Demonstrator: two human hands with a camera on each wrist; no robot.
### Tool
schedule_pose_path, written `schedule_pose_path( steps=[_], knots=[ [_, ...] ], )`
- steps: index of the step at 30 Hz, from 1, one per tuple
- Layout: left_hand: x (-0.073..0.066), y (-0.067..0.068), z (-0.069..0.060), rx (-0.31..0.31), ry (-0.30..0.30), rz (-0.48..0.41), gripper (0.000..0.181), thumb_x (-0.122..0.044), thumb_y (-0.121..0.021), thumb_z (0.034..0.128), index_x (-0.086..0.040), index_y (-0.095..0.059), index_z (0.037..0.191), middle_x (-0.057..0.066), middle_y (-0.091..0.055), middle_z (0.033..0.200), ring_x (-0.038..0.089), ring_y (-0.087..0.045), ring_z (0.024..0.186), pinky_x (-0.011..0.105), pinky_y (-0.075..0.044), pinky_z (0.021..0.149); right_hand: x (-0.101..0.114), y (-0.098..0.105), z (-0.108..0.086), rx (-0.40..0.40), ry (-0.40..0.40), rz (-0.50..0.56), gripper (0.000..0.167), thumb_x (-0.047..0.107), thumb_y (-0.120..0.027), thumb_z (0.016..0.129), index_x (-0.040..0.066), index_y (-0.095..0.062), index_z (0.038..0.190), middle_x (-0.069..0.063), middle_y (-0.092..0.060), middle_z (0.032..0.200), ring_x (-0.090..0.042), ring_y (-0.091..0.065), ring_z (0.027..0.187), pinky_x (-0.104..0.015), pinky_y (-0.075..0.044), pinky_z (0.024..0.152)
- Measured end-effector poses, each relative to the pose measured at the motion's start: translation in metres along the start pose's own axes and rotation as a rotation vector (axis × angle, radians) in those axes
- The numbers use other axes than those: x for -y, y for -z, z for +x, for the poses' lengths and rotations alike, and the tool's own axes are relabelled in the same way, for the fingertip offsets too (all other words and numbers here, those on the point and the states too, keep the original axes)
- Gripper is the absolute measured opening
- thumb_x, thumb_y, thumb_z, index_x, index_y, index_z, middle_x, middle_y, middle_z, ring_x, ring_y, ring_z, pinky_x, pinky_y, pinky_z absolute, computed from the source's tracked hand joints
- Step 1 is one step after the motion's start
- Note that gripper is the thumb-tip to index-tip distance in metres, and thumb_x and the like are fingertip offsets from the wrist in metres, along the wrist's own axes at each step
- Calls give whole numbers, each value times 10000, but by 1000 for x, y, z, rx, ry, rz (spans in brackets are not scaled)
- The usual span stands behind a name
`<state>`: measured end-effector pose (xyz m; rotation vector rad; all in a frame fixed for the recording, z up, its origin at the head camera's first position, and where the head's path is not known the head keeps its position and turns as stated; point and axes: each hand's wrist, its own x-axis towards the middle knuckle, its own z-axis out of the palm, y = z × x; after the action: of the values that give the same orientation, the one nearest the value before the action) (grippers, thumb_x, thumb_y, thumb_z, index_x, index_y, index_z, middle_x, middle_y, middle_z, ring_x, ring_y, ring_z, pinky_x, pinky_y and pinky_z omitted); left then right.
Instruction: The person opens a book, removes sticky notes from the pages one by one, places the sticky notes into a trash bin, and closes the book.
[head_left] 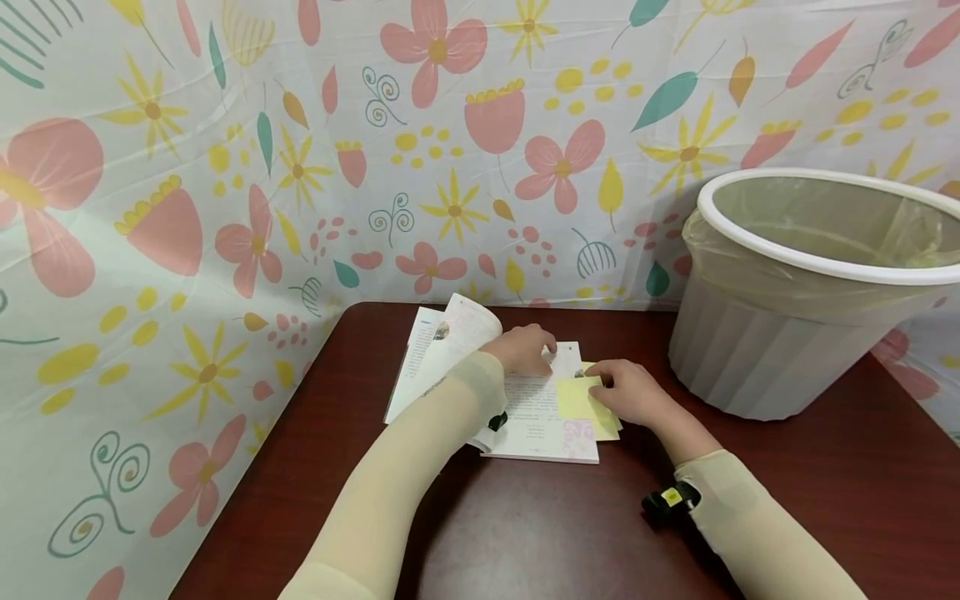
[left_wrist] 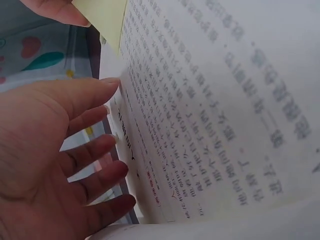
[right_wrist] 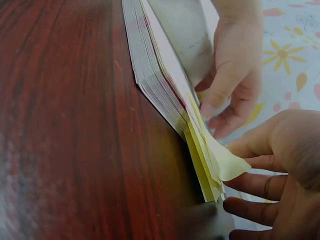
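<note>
An open book (head_left: pixel 536 421) with printed pages lies on the table, and one left-side page (head_left: pixel 461 333) curls upward. My left hand (head_left: pixel 522 348) is over the right-hand page, its fingers loosely bent and spread near the page edge in the left wrist view. Yellow sticky notes (head_left: pixel 576 398) stick out past the book's right edge. With thumb and forefinger my right hand (head_left: pixel 628 390) pinches a yellow note (right_wrist: pixel 225 161), whose corner bends toward the palm in the right wrist view. The other right fingers are spread, and the exact fingertip contact is partly hidden.
A grey ribbed bin (head_left: pixel 757 358) with a white rim and clear liner stands on the right of the dark red-brown table (head_left: pixel 517 533). Behind and to the left hangs a flower-patterned cloth (head_left: pixel 300 208). Black wrist devices (head_left: pixel 670 502) sit at the sleeve ends.
</note>
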<state>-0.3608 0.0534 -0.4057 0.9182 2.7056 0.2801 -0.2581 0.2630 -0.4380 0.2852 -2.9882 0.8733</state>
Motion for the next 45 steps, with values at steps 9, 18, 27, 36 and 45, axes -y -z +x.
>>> schedule_pose_path(
  steps=[9,18,27,36,45],
  knots=[
    [-3,-2,2,115,-2,39,460,-281,-552,1032,-291,-557,1492,-82,-508,1567,142,-425,1490,385,-382,1207,2,-1,-3,-43,72,30,285,96,-604,966,55,-768,1196,-180,-737,1223,-348,-677,1126,-529,-553,926],
    [-2,-5,1,163,-63,118,461,-236,-484,1065,-222,-527,1524,-41,-494,1591,157,-409,1512,343,-346,1234,8,-2,-7,-48,133,32,270,76,-612,974,36,-769,1190,-183,-739,1231,-381,-666,1189,-559,-547,960],
    [-5,-5,-1,162,-71,153,461,-213,-462,1076,-227,-512,1534,-44,-480,1602,155,-393,1523,333,-339,1238,11,-1,-6,-54,176,22,266,32,-602,963,34,-778,1162,-182,-744,1218,-184,-581,823,-361,-487,773],
    [-2,-5,-3,159,-46,86,462,-211,-455,1073,-244,-518,1529,-33,-465,1614,170,-379,1531,348,-331,1244,12,-1,-8,-44,192,63,257,36,-585,968,58,-796,1113,-168,-754,1206,-284,-700,1058,-417,-546,832],
    [-1,-3,-4,156,-51,68,482,-197,-458,1067,-254,-493,1544,-19,-432,1636,181,-364,1541,357,-325,1249,15,3,-11,-30,214,67,239,44,-599,957,81,-808,1066,-169,-753,1202,-361,-686,1169,-546,-547,960]
  ],
)
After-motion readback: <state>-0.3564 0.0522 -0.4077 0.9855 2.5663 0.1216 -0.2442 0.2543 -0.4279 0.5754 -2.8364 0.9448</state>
